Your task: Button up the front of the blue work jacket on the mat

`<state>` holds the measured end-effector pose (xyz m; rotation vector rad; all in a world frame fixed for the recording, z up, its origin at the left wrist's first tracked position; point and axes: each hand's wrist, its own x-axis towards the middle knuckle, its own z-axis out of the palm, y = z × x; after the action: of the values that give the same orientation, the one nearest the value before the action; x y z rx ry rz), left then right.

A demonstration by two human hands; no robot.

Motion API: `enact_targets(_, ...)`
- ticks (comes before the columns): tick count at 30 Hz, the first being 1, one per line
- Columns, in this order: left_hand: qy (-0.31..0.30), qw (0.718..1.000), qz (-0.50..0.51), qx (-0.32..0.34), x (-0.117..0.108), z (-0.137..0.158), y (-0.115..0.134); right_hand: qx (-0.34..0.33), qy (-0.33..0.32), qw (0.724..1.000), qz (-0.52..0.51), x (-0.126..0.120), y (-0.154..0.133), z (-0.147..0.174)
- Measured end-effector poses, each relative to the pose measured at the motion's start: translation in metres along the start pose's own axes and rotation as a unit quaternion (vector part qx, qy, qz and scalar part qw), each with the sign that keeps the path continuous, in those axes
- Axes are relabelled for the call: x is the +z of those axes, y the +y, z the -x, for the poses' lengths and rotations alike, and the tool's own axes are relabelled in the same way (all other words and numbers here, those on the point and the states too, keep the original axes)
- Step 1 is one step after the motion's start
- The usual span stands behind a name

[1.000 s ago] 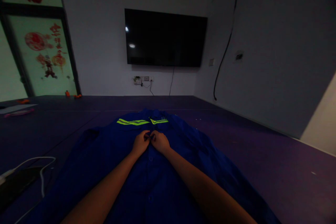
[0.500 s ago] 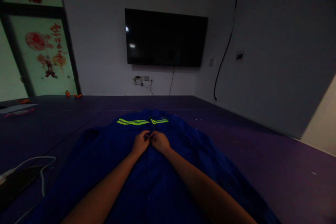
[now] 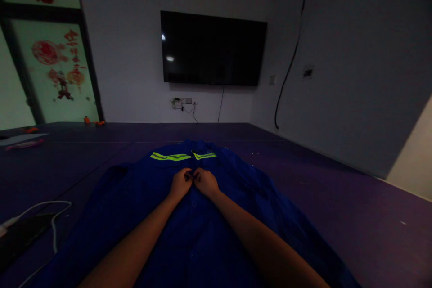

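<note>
A blue work jacket [image 3: 135,202] with yellow-green reflective strips [image 3: 171,157] across its chest lies spread out in front of me, its collar end away from me. At its front placket, just below the strips, my left hand [image 3: 181,184] and my right hand [image 3: 205,182] meet with fingers pinched on the fabric edge. Their fingertips nearly touch; whatever small piece is between them, perhaps a button, is hidden. A round button [image 3: 193,204] shows on the placket nearer to me, below the hands.
Purple flooring [image 3: 337,198] surrounds the jacket. To the left lie a dark flat object [image 3: 27,236] and a white cable [image 3: 55,225]. A television [image 3: 212,49] hangs on the far wall, and a black cable [image 3: 286,76] runs down the right wall.
</note>
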<state>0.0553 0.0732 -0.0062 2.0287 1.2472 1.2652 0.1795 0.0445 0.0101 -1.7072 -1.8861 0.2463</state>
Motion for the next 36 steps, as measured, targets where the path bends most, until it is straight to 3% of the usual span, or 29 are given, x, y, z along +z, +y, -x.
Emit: enact_targets(36, -0.001, 1.0, 0.011, 0.002, 0.001, 0.0007, -0.0013, 0.011, 0.004, 0.999, 0.044, -0.0015, -0.0016, 0.0019)
